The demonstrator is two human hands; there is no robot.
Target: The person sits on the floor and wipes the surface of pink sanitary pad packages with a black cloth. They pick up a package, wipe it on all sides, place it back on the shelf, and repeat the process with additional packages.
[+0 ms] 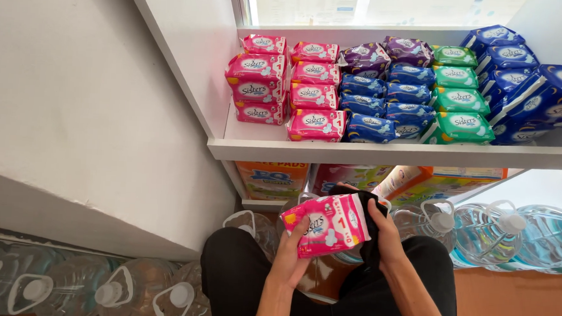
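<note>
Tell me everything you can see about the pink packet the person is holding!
The soft pink plastic packet is a puffy, squarish pack with white and yellow printed patches on its glossy front. It looks sealed and full. It sits tilted, its right end higher, just above the person's lap in black trousers and below the white shelf. The left hand grips its lower left edge, and the right hand holds its right side together with a black cloth. It matches the pink packets stacked on the shelf.

Bare forearms, no sleeves; black trousers (243, 271) over both knees
</note>
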